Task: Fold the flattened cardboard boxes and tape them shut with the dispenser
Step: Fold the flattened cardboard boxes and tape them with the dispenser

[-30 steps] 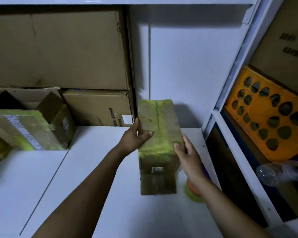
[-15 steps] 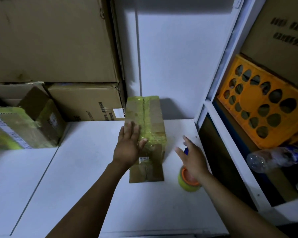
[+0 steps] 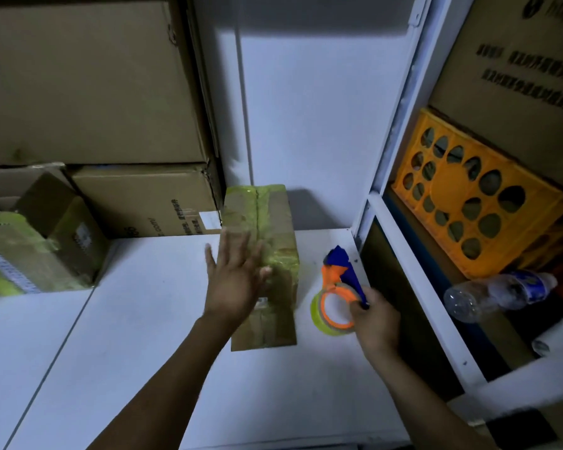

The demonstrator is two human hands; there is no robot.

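Grips the orange-and-blue tape dispenser (image 3: 333,276) in the right hand (image 3: 376,323), just right of the yellow-taped brown cardboard box (image 3: 277,222) lying lengthwise up-frame beneath the released, spread left hand (image 3: 233,284).

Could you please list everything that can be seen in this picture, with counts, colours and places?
taped box: one, brown with yellow-green tape, middle of the table
tape dispenser: one, orange and blue with a yellow-green roll, right of the taped box
stacked cartons: two, brown, back left
small boxes: at least two, brown, one with yellow-green tape, far left
printed carton: one, brown, right shelf, behind the crate
crate: one, orange, right shelf
bottle: one, clear with a blue label, lying below the crate
table: one, white, under the boxes
left hand: one, fingers spread, at the taped box's left side
right hand: one, gripping the tape dispenser
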